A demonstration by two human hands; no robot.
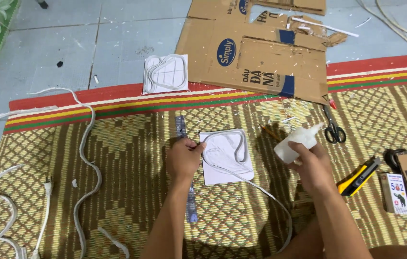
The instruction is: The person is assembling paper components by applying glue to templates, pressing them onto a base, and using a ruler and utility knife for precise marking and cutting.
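Note:
My left hand (182,157) presses on the left edge of a white paper sheet (226,168) that lies on the woven mat, and its fingers pinch a white cord (236,144) bent into a loop shape on the sheet. My right hand (312,165) holds a white glue bottle (297,142) tilted, its nozzle pointing up and right, just right of the sheet. The cord's free end trails off the sheet toward the lower right. A clear ruler (192,201) lies under my left forearm.
A second sheet with a cord loop (166,73) lies on the tiled floor beyond the mat. Flattened cardboard (261,52) lies at the back. Black scissors (334,130), a yellow utility knife (359,176), a small box (398,193) and a pencil (270,132) lie to the right. White cables (86,158) snake at left.

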